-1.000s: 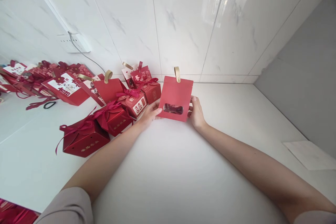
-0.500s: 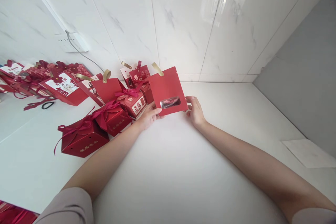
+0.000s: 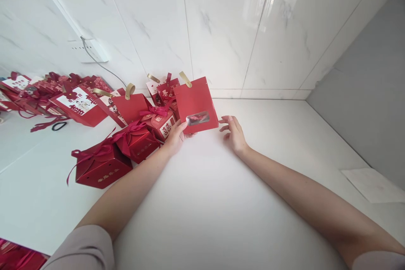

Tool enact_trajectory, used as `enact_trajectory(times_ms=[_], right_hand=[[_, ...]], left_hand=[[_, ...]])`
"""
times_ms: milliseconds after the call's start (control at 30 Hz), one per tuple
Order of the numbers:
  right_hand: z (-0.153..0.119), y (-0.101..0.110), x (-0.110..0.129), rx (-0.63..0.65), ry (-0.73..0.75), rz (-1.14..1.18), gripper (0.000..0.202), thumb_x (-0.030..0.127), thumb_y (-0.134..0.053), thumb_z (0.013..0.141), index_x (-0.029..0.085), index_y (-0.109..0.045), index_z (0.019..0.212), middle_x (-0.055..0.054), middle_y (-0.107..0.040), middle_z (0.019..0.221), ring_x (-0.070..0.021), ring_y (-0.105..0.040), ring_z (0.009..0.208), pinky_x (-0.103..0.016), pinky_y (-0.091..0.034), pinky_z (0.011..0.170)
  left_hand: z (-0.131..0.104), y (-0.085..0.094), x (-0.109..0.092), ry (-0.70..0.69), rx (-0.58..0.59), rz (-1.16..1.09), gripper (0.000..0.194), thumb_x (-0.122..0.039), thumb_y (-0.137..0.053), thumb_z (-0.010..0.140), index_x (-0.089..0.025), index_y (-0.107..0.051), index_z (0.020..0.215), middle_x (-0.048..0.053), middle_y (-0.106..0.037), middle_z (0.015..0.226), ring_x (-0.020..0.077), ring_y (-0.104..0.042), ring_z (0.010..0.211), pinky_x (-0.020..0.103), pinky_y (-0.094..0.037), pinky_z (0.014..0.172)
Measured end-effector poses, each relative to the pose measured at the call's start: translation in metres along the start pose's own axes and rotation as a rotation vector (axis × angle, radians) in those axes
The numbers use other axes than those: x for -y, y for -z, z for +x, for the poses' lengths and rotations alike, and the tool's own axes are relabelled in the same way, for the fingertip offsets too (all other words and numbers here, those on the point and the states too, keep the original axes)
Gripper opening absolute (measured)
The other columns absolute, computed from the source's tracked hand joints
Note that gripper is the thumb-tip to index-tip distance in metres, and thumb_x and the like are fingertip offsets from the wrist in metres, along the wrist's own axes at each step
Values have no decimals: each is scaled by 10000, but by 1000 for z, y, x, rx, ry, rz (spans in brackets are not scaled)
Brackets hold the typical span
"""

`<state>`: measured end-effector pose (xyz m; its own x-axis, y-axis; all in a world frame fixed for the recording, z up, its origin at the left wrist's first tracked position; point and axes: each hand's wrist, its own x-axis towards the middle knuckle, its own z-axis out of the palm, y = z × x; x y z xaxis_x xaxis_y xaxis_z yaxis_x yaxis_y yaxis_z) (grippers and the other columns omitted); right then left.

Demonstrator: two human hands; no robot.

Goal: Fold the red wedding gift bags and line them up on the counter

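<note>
My left hand grips the lower left corner of a red gift box, thumb in front and fingers beneath. The box is tilted, with a gold strap handle at its top left and a clear window low on its front, through which something reddish shows. My right hand is just right of the box, apart from it, fingers loosely spread and holding nothing. Close to my left hand stands a small red box with a ribbon bow and a white label. Two larger ribbon-tied boxes, a middle one and a front one, adjoin it.
Several red and white gift boxes crowd the table's left back. A dark hair-tie-like loop lies before them. A cable runs down from the wall socket. A white sheet lies at the right edge. The tiled wall bounds the back.
The held box has shifted left and slightly up with my left hand. My right hand, earlier at the box's right edge, is now clear of it.
</note>
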<state>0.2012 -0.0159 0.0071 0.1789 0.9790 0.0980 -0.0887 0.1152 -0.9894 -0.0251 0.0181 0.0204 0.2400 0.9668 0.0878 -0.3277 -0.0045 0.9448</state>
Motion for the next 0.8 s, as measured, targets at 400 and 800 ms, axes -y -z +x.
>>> enact_trajectory(times_ms=[400,800], right_hand=[[-11,0,1,540,198,-102,693,569,-538,900,263,-216,1432,-119,-540,1242,-216,-661,909,-380,-554,740],[-5,1,-5,438,111,-85,596,641,-469,899,242,-387,1334,-98,-634,1137,-200,-682,807,-362,-535,712]], left_hand=[[0,-2,-2,154,38,-159,387,-442,-583,857,-178,-666,1127,72,-734,1021,192,-680,807,307,-559,658],[1,-2,-3,175,84,-25,507,-575,-559,863,-154,-643,1132,84,-728,946,146,-653,620,271,-531,577]])
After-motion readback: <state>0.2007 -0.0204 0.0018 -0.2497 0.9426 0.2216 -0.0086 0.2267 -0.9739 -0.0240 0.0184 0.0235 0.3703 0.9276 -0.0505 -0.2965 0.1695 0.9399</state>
